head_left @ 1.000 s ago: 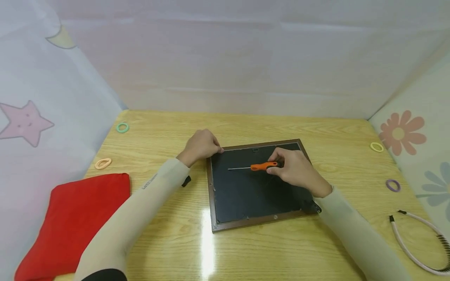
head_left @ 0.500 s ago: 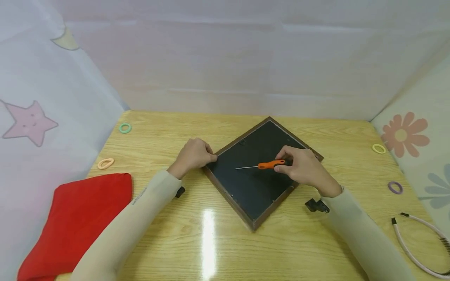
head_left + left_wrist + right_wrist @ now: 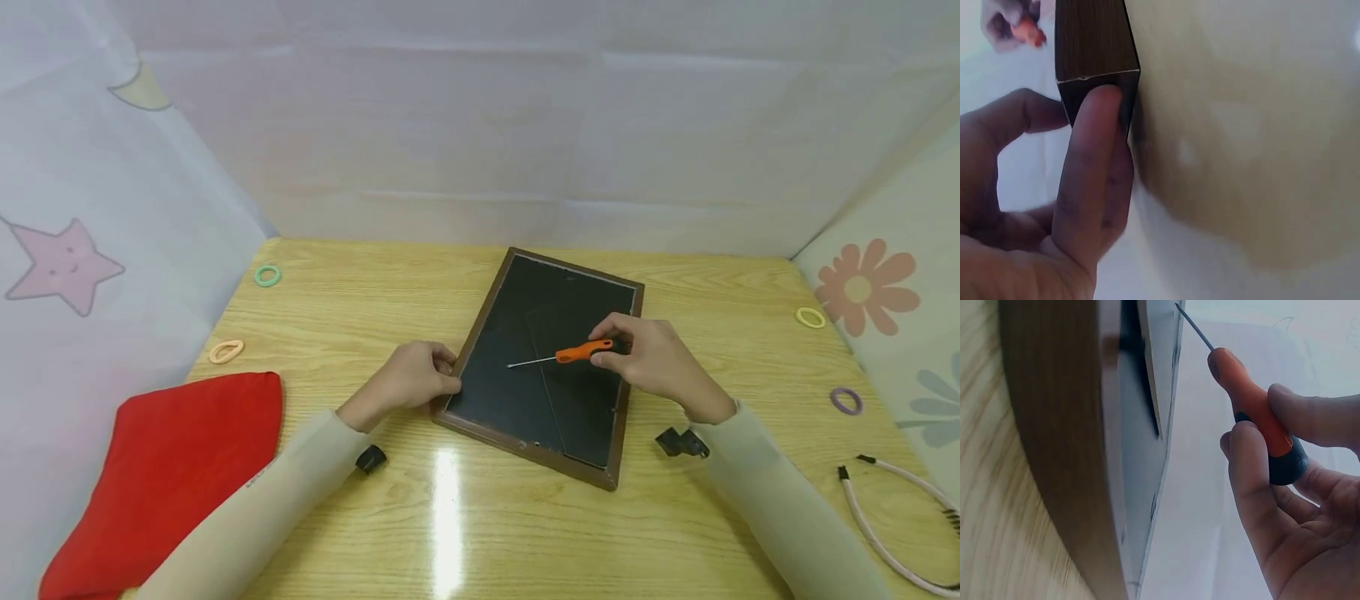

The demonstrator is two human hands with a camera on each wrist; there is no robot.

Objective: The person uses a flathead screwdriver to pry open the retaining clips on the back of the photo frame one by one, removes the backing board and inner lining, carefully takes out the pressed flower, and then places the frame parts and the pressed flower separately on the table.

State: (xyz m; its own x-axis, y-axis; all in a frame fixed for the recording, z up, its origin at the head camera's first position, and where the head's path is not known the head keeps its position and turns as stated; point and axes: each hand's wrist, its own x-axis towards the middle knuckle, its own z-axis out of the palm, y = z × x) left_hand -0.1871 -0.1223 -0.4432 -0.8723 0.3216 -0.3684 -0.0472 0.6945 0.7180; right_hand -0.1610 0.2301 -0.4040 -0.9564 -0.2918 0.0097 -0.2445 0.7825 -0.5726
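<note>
A brown picture frame [image 3: 483, 321] lies face down on the wooden table [image 3: 390, 292], its black backing up. My left hand [image 3: 415, 377] pinches the frame's near left corner [image 3: 1094, 69]; a fingertip presses the corner's side in the left wrist view. My right hand [image 3: 651, 357] holds a small screwdriver with an orange handle [image 3: 583, 351] over the backing, its thin shaft pointing left. In the right wrist view the orange handle [image 3: 1247, 400] sits between thumb and fingers beside the frame edge [image 3: 1054, 456].
A red cloth [image 3: 157, 467] lies at the near left. Hair rings sit around the table: green [image 3: 267, 275], peach [image 3: 226, 351], yellow [image 3: 811, 317], purple [image 3: 846, 400]. A pink headband [image 3: 877, 525] lies at the near right. Fabric walls enclose the table.
The frame has been turned on the table, from landscape through a diamond to nearly upright. My left hand moved nearer with its corner. The right hand and screwdriver stayed nearly still.
</note>
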